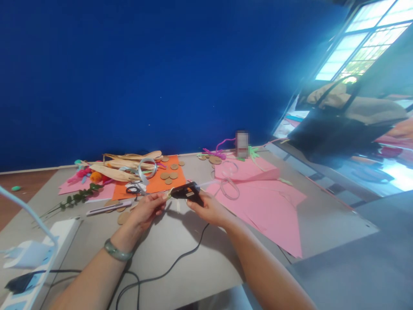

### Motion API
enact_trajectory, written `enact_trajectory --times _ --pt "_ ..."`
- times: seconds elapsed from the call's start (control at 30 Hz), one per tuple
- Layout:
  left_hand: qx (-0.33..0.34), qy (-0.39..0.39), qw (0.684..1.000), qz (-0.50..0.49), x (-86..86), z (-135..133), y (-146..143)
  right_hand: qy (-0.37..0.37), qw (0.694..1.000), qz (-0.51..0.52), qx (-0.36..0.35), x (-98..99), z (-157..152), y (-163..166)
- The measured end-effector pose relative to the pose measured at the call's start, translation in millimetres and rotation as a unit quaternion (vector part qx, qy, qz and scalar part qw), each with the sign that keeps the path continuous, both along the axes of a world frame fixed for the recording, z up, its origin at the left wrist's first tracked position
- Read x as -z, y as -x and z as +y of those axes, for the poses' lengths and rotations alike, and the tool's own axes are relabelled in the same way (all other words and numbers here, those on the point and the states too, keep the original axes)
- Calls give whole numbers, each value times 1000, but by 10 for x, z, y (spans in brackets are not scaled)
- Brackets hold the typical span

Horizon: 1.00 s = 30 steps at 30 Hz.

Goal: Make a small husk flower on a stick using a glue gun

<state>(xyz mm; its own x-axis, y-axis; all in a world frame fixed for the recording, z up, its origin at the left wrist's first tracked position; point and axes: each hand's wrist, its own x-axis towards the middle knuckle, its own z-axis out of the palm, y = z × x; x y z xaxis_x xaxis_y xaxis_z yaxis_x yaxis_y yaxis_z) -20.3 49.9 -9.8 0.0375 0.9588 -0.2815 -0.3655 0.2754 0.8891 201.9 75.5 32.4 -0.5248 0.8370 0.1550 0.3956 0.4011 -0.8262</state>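
Observation:
My right hand [209,208] is wrapped round the handle of a black hot glue gun [184,190], held level with its nozzle pointing left. A pale glue stick seems to stick out of the gun's back. Close to the nozzle tip, my left hand [151,208] has its fingers pinched together. Whatever is in that pinch is too small to name; a bit of pale yellow shows at the tip. A black cord [174,265] runs from below the gun across the table towards the power strip.
Left lie a white power strip [61,245], a utility knife [109,208], scissors [134,189], dried husks [112,170], a tape roll [147,170] and a green leafy sprig [77,197]. Cardboard discs rest on orange paper [179,165]. Pink sheets [274,215] spread right; a blue wall stands behind.

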Motion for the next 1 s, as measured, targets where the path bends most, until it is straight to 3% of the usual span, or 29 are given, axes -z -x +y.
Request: enact_trajectory --times 0.33,0.67,1.0 --pt "9 -6 1000 -2 -8 -4 2 -13 1000 -14 17 47 43 -30" --pt "5 -17 1000 -8 27 3 13 -34 999 -10 -13 16 33 -29" --pt "1 -15 1000 -9 32 15 20 -16 1000 -26 -2 24 30 -30"
